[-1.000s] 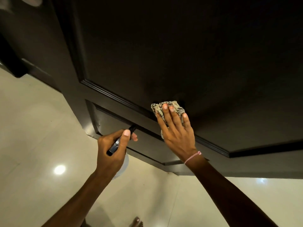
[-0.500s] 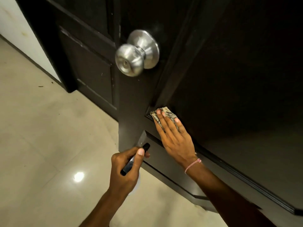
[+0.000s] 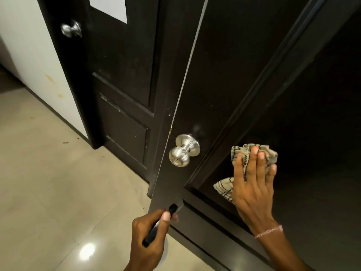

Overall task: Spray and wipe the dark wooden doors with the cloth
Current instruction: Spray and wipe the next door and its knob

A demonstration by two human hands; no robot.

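A dark wooden door (image 3: 244, 75) fills the right of the view, with a silver knob (image 3: 183, 151) near its edge. My right hand (image 3: 254, 184) presses a striped beige cloth (image 3: 240, 153) flat against the door's recessed panel, fingers straight, to the right of the knob. My left hand (image 3: 148, 241) grips the spray bottle (image 3: 156, 227) by its black head, low near the door's edge below the knob; the bottle's body is mostly hidden by the hand. A second dark door (image 3: 121, 85) stands further left.
The second door has its own silver knob (image 3: 71, 29) and a pale window at the top. A white wall (image 3: 35, 55) runs along the left. Glossy beige floor tiles (image 3: 58, 192) lie below, with a light reflection near my left arm.
The view has tilted upward, from the door's lower panel to knob height. My right hand has slid the cloth up and to the right on the panel. My left hand keeps holding the sprayer.
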